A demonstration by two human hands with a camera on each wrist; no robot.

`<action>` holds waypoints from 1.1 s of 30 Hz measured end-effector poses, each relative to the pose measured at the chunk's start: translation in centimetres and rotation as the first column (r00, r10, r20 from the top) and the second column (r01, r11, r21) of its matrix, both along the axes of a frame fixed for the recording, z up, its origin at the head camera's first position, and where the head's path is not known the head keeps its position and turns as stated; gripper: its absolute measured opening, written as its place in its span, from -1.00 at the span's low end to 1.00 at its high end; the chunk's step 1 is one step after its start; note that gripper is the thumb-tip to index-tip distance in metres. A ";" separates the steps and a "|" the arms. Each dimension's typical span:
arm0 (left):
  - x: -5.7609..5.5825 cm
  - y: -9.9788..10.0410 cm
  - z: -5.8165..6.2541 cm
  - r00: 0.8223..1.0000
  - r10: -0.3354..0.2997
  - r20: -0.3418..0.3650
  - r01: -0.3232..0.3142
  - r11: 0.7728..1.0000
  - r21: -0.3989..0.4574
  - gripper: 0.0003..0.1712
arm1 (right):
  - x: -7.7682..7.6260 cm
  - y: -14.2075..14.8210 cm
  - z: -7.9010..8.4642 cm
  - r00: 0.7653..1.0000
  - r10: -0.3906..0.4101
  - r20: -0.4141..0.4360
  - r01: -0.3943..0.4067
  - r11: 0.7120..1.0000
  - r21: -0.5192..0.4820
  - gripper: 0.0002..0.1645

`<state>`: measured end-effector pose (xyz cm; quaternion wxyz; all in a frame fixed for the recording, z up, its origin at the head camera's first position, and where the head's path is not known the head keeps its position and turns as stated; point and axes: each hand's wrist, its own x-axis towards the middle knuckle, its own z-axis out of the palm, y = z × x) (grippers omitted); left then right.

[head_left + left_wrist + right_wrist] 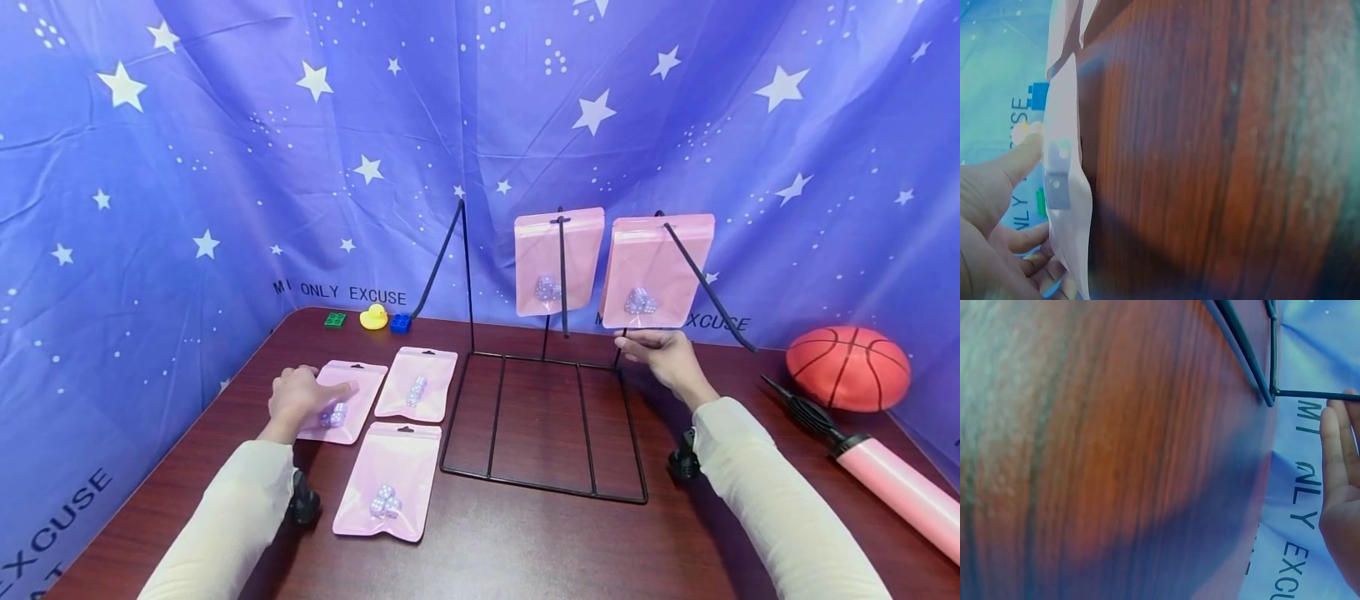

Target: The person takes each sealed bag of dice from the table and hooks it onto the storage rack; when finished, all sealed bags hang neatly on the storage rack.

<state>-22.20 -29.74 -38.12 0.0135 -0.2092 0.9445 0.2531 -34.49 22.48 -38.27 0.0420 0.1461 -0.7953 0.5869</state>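
Note:
My left hand (300,398) lies over the leftmost pink zip pouch (358,392), thumb stretched across it and the other fingers at its left side. In the left wrist view, thumb and fingers are spread apart along that pouch (1066,187), which has dice inside. Two more pink pouches with dice, an upper one (397,408) and a lower one (360,500), lie beside it. My right hand (663,360), fingers extended, is at the right upright of a black wire rack (510,481), just beneath a hanging pouch (630,250). Another pouch (532,250) hangs from the middle arm.
Along the back edge sit a green toy brick (335,320), a yellow rubber duck (374,317) and a blue toy brick (401,323). At right are a red basketball (847,367) and a pink hand pump (896,483). The rack's left arm (438,260) juts forward.

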 end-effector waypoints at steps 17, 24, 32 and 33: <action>0.1 -0.2 -0.3 0.995 0.048 -0.091 -0.044 0.998 0.054 -0.02 | -0.3 0.2 -0.1 0.999 -0.024 0.037 0.021 0.997 0.077 -0.50; 0.9 -1.0 -0.4 0.981 0.108 -0.159 -0.074 0.975 0.208 -0.09 | -0.5 0.5 -0.1 0.999 -0.005 0.053 0.003 0.999 0.050 -0.54; 1.4 -2.2 0.3 0.956 0.129 -0.262 -0.061 0.966 0.252 -0.36 | -0.3 0.2 0.2 0.998 -0.003 0.058 0.001 0.999 0.046 -0.48; 1.4 -2.4 0.4 0.951 0.132 -0.280 -0.059 0.965 0.256 -0.40 | -0.3 0.2 0.3 0.998 -0.002 0.057 0.000 0.999 0.046 -0.47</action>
